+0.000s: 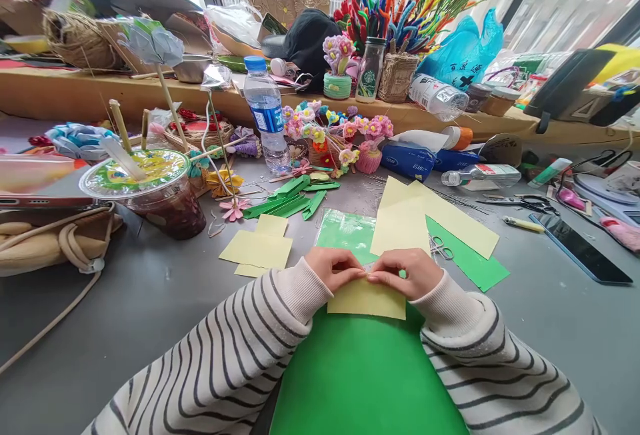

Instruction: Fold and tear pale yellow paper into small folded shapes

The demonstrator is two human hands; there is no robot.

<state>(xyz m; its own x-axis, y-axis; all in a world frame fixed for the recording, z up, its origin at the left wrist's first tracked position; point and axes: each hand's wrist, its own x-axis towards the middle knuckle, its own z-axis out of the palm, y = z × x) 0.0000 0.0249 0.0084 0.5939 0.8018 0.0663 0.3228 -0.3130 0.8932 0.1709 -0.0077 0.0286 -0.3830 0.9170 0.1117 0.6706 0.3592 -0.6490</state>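
Both my hands meet over a piece of yellow paper (pixel 367 302), pinching its far edge near the middle. My left hand (pixel 336 268) has thumb and fingers closed on that edge from the left. From the right, my right hand (pixel 406 271) pinches the same edge, its fingertips nearly touching the left ones. Beneath the paper lies a large green sheet (pixel 370 375). Just beyond my hands is a clear plastic sleeve (pixel 347 228) with green in it. Small scissors (pixel 442 248) rest right of my right hand, beside larger yellow sheets (pixel 400 215).
Cut yellow pieces (pixel 260 248) and folded green strips (pixel 287 198) lie to the left. A lidded drink cup (pixel 170 208) and a water bottle (pixel 267 115) stand farther back. On the right are a phone (pixel 580 248), a cutter (pixel 523 224) and black-handled scissors (pixel 535 203).
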